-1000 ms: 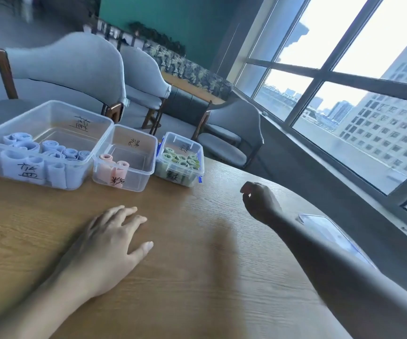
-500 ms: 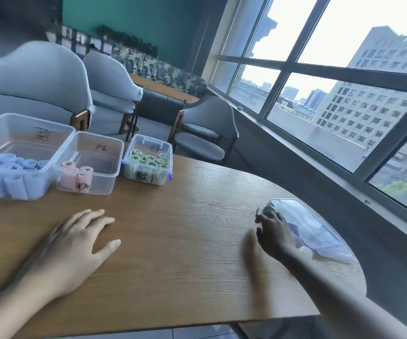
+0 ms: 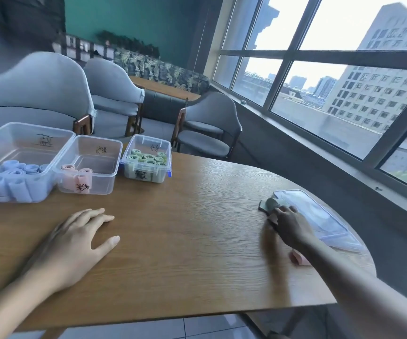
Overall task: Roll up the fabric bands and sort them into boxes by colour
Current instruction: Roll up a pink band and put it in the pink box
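Green band (image 3: 269, 203) is under my right hand (image 3: 289, 225) now, reached over from mid-desk, fingers curled on it. Left hand (image 3: 75, 243) stays flat, grip empty. Rolling's next.

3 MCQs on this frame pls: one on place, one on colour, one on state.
1. Where is the green band?
A. in the middle box
B. at the right hand, beside the flat lid
C. under the left hand

2. What colour are the rolls in the rightmost box?
A. green
B. blue
C. pink

3. How is the left hand?
A. gripping a box
B. pinching a band
C. flat on the table, holding nothing

Answers:
1 B: the band lies at the right fingers, by the lid's near corner.
2 A: green rolls fill that box; blue rolls and pink rolls sit in the other two.
3 C: its fingers lie straight on the wood, apart from every box.
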The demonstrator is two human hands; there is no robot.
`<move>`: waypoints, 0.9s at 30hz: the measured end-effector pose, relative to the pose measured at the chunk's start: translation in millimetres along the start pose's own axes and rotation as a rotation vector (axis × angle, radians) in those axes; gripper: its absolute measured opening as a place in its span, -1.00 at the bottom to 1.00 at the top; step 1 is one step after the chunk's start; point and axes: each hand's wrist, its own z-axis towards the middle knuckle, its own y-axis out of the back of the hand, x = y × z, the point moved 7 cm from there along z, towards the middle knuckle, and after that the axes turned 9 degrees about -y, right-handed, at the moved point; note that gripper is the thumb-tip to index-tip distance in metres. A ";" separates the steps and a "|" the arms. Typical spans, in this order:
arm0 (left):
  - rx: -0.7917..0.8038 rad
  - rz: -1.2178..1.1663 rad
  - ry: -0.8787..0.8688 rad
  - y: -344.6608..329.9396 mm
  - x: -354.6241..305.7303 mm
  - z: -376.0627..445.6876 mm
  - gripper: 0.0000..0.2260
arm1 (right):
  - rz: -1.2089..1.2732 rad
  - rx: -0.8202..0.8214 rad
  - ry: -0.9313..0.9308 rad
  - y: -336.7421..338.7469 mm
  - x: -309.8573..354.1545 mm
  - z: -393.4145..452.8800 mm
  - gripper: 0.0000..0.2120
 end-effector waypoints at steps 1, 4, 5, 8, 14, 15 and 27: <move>-0.002 0.001 -0.002 0.4 -0.5 0.0 -0.56 | -0.048 -0.004 0.004 1.9 0.9 1.4 -0.69; -0.009 0.000 -0.003 1.9 -0.8 -0.2 -0.57 | -0.162 -0.005 0.020 7.5 2.7 5.5 -0.61; -0.008 0.003 -0.002 2.2 -1.1 -0.2 -0.58 | -0.178 -0.006 0.026 10.4 2.9 6.4 -0.59; -0.009 0.007 0.006 2.8 -1.2 0.2 -0.58 | -0.176 -0.007 0.047 19.5 4.7 8.0 -0.70; -0.007 0.013 0.011 1.8 0.7 0.6 -0.58 | -0.119 -0.112 0.078 38.6 3.1 11.9 -0.80; -0.005 0.010 0.008 1.9 0.5 0.7 -0.58 | -0.101 -0.125 0.092 42.9 3.1 11.5 -0.81; -0.005 0.013 0.007 0.7 2.0 0.8 -0.57 | 0.116 -0.309 0.305 112.0 49.7 -11.3 -0.65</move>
